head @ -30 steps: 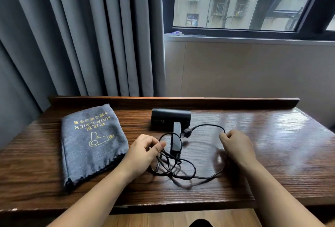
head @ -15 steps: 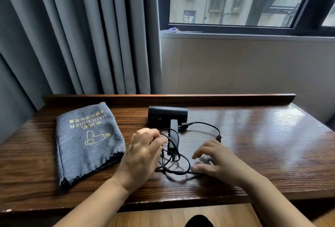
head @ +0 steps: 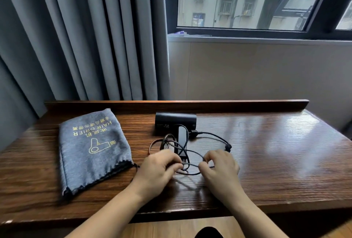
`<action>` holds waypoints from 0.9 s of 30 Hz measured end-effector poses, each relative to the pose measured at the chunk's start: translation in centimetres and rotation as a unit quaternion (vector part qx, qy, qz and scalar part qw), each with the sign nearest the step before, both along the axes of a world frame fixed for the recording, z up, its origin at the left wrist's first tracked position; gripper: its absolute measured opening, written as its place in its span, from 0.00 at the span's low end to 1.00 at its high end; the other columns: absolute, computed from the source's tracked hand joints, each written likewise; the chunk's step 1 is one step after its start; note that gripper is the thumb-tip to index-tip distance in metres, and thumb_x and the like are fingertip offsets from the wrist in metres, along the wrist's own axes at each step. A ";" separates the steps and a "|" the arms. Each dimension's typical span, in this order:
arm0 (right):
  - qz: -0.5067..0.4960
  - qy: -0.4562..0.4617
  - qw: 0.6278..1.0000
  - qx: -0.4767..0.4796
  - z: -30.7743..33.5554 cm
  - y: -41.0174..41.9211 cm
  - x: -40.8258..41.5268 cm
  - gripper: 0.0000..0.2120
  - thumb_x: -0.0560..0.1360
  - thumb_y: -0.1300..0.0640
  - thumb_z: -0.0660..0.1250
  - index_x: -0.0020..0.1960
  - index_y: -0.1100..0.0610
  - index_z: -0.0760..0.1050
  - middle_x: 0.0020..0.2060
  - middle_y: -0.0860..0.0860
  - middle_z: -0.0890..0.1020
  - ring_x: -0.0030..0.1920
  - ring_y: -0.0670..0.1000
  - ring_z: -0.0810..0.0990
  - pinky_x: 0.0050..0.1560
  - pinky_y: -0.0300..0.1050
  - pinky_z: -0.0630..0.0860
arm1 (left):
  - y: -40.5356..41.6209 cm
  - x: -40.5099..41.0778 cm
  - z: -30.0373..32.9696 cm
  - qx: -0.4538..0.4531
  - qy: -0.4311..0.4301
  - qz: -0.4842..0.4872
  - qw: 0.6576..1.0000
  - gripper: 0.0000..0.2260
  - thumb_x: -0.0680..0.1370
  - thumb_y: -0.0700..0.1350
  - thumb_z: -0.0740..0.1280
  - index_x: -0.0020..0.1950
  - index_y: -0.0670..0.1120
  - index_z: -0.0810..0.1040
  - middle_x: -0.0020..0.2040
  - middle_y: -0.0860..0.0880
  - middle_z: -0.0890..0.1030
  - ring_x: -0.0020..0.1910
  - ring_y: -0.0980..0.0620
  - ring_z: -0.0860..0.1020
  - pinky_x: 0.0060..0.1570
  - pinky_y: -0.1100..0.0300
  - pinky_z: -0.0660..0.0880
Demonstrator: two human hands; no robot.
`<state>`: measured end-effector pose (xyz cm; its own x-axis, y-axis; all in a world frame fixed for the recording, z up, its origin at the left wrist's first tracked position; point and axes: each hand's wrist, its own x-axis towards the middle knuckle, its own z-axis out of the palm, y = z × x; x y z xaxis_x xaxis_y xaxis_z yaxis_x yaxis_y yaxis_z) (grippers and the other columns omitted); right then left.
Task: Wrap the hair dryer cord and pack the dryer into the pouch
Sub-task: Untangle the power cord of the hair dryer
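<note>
A black hair dryer [head: 175, 123] lies on the wooden table [head: 266, 152], its handle pointing toward me. Its black cord [head: 213, 135] loops out to the right and piles up in loose coils in front of the handle. My left hand [head: 158, 169] pinches a strand of the cord just below the handle's end. My right hand [head: 219, 167] pinches the same strand a little to the right. The grey fabric pouch [head: 91, 148], printed with a yellow dryer outline and "HAIR DRIER", lies flat at the left, its open end toward me.
A raised wooden lip [head: 175, 102] runs along the table's back edge. Grey curtains [head: 85, 38] hang behind at the left, and a window [head: 257, 0] with a sill sits at the back right.
My right hand has come in from the far loop of the cord to the middle and closed on a strand. My left hand has shifted slightly toward me, onto the same strand.
</note>
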<state>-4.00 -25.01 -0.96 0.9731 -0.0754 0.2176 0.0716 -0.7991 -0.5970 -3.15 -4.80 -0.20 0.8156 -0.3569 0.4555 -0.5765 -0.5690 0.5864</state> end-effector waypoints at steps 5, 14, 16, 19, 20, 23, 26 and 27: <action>0.009 0.010 0.987 0.157 0.5 -2.4 0.8 0.09 0.78 0.56 0.60 0.40 0.54 0.71 0.38 0.49 0.81 0.39 0.45 0.80 0.38 0.36 0.72 | 2.5 0.9 1.3 -0.228 0.110 0.141 0.957 0.05 0.80 0.38 0.65 0.45 0.45 0.78 0.36 0.47 0.83 0.39 0.53 0.84 0.43 0.63 0.79; 0.038 -0.082 0.994 0.069 0.2 -1.7 0.7 0.07 0.81 0.55 0.60 0.44 0.49 0.69 0.36 0.44 0.75 0.41 0.47 0.73 0.38 0.41 0.65 | 3.8 1.6 0.4 -0.117 0.066 0.254 0.958 0.19 0.74 0.29 0.59 0.58 0.46 0.79 0.55 0.49 0.79 0.55 0.51 0.78 0.60 0.51 0.76; 0.048 -0.081 0.995 0.041 0.1 -0.9 0.5 0.06 0.81 0.54 0.60 0.44 0.49 0.68 0.36 0.44 0.74 0.42 0.48 0.72 0.40 0.43 0.64 | 2.8 0.3 0.9 -0.049 -0.084 0.202 0.975 0.21 0.70 0.32 0.58 0.60 0.44 0.77 0.59 0.49 0.77 0.62 0.50 0.73 0.67 0.51 0.68; 0.055 -0.096 0.994 0.012 0.0 0.2 0.2 0.06 0.79 0.53 0.62 0.44 0.46 0.67 0.36 0.45 0.75 0.41 0.47 0.71 0.41 0.43 0.65 | 1.2 -1.0 1.3 0.096 -0.193 0.037 0.976 0.15 0.74 0.40 0.63 0.59 0.46 0.80 0.57 0.51 0.80 0.61 0.49 0.73 0.64 0.51 0.67; 0.059 -0.105 0.993 0.004 0.0 0.6 0.1 0.05 0.79 0.53 0.63 0.45 0.47 0.68 0.36 0.46 0.75 0.40 0.47 0.71 0.41 0.43 0.65 | 0.5 -1.1 1.2 0.150 -0.205 -0.002 0.967 0.12 0.78 0.46 0.64 0.59 0.48 0.80 0.56 0.53 0.81 0.61 0.50 0.74 0.64 0.52 0.67; 0.060 -0.114 0.992 -0.008 0.4 1.3 -0.2 0.01 0.78 0.52 0.65 0.47 0.48 0.73 0.36 0.46 0.77 0.40 0.46 0.72 0.40 0.42 0.65 | -0.9 -0.8 0.4 0.237 -0.211 -0.034 0.948 0.10 0.79 0.55 0.64 0.52 0.52 0.81 0.44 0.57 0.82 0.51 0.52 0.77 0.57 0.56 0.67; 0.058 -0.118 0.991 -0.003 0.4 0.9 -0.2 0.01 0.78 0.51 0.64 0.48 0.47 0.74 0.37 0.45 0.77 0.40 0.45 0.72 0.40 0.40 0.64 | -0.9 -0.6 0.0 0.210 -0.169 -0.045 0.962 0.09 0.79 0.54 0.63 0.49 0.53 0.81 0.40 0.58 0.80 0.47 0.54 0.76 0.54 0.58 0.65; 0.066 -0.111 0.992 0.004 0.3 0.6 -0.1 0.02 0.78 0.51 0.64 0.47 0.48 0.73 0.37 0.44 0.76 0.41 0.44 0.72 0.41 0.40 0.65 | -0.6 -0.5 0.0 0.192 -0.146 -0.052 0.969 0.08 0.79 0.53 0.63 0.50 0.53 0.80 0.42 0.58 0.79 0.49 0.54 0.75 0.55 0.58 0.64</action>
<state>-4.08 -24.43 -0.63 0.9024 0.0468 0.4284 0.3059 -0.7697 -0.5603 -3.66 -5.41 -0.24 0.6219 -0.6198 0.4787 -0.7522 -0.6427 0.1452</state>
